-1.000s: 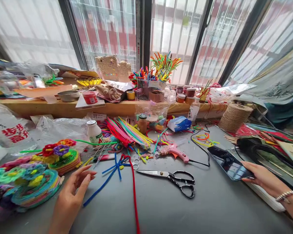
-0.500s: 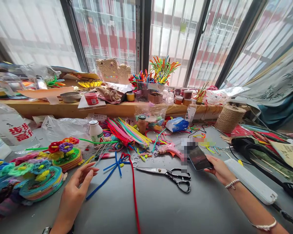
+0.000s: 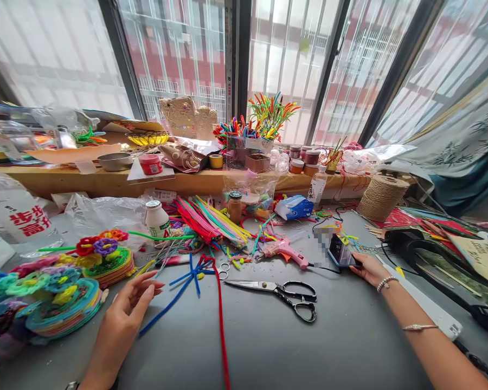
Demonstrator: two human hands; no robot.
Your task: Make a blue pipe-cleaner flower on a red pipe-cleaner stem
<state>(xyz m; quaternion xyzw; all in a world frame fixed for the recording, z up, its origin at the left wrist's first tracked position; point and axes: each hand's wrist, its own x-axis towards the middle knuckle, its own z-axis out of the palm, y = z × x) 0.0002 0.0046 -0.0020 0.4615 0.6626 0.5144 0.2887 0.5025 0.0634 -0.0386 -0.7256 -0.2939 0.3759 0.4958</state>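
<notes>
My right hand [image 3: 370, 269] grips a smartphone [image 3: 336, 257] by its near right edge; the phone is tilted above the table. At the left, my left hand [image 3: 126, 311] hovers with its fingers loosely stretched and holds nothing. Just beyond its fingertips lies a star of blue pipe cleaners [image 3: 193, 274], one of them long. A red pipe cleaner [image 3: 222, 319] runs from that star down to the near edge of view. Large black-handled scissors [image 3: 274, 287] lie between my hands, and a pink glue gun [image 3: 287, 252] rests behind them, left of the phone.
Colourful pipe cleaner flowers and coiled discs [image 3: 65, 309] crowd the left side. A bundle of pipe cleaners [image 3: 211, 222], a white bottle [image 3: 157, 219] and a brown jar [image 3: 235, 207] stand behind. A white power strip [image 3: 431, 309] and a twine spool [image 3: 382, 196] are at right.
My right hand has turned and tilted the phone, moving it slightly right, so the whole glue gun handle shows. My left hand has hardly moved.
</notes>
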